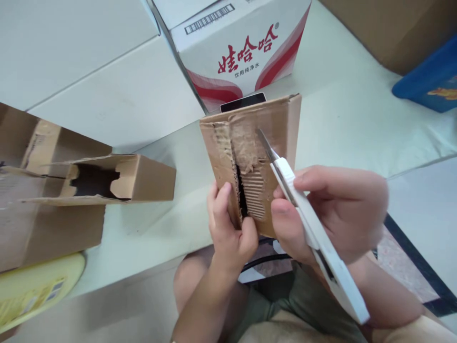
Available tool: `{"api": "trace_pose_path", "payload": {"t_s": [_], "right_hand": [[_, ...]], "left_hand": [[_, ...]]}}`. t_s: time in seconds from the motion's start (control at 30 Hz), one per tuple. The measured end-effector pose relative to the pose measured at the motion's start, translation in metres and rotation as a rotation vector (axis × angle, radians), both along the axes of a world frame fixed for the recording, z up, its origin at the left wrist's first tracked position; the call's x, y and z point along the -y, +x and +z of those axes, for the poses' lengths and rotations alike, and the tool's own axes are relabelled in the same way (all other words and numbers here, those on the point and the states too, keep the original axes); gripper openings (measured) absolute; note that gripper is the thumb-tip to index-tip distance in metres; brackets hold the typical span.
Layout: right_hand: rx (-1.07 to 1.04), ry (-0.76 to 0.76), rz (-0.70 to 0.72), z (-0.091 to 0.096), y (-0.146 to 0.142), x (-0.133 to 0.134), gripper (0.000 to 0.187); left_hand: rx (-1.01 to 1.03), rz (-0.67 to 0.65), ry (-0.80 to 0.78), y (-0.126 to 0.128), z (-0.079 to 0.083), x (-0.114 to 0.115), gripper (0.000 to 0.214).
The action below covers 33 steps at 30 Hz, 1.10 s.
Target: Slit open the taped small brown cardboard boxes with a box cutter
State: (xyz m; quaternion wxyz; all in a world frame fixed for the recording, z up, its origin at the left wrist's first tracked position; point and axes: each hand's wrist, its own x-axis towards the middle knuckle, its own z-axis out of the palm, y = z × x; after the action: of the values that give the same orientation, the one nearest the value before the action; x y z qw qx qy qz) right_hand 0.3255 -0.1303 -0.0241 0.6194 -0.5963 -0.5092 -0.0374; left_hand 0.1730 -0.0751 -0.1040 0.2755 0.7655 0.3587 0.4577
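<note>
My left hand (232, 228) grips the lower left of a brown cardboard box (276, 124), which is held tilted up before me. Its face is torn, with bare corrugation showing and a dark slit running down the left part. In my right hand (332, 209) is a white utility knife (314, 224), my thumb and fingers wrapped round its handle. The knife's blade sticks out and points up and left, over the upper middle of the torn face. Whether the tip touches the cardboard I cannot tell.
Behind stands a white and red carton (246, 57), with a dark flat device (244, 102) in front of it. Left are an opened small cardboard box (153, 176), a larger brown carton (67, 228) and a yellow package (43, 290). A blue container (428, 78) is at right.
</note>
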Motion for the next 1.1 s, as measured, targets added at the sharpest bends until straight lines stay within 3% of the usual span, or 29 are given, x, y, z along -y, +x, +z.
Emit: {"api": "trace_pose_path", "payload": {"t_s": [0.17,0.3,0.47,0.6,0.9,1.1], "right_hand": [[0.131,-0.003,-0.010,0.005,-0.005,-0.003,0.009],[0.180,0.149,-0.087,-0.004,-0.011,-0.010,0.006],[0.116,0.092,-0.146,-0.011,-0.013,-0.009,0.012],[0.138,0.159,-0.133,-0.012,-0.009,-0.009,0.015],[0.131,-0.126,-0.164,-0.001,-0.014,0.001,0.009],[0.159,0.005,-0.204,-0.010,-0.013,-0.004,0.009]], "left_hand": [[0.041,-0.102,0.161,0.008,0.008,0.004,0.067],[0.008,-0.078,0.209,0.012,0.007,0.008,0.068],[-0.009,-0.080,0.231,0.014,0.005,0.013,0.074],[-0.010,-0.081,0.232,0.015,0.007,0.016,0.078],[0.031,-0.079,0.234,0.015,0.009,0.016,0.066],[-0.060,-0.062,0.235,0.013,0.009,0.017,0.070]]}}
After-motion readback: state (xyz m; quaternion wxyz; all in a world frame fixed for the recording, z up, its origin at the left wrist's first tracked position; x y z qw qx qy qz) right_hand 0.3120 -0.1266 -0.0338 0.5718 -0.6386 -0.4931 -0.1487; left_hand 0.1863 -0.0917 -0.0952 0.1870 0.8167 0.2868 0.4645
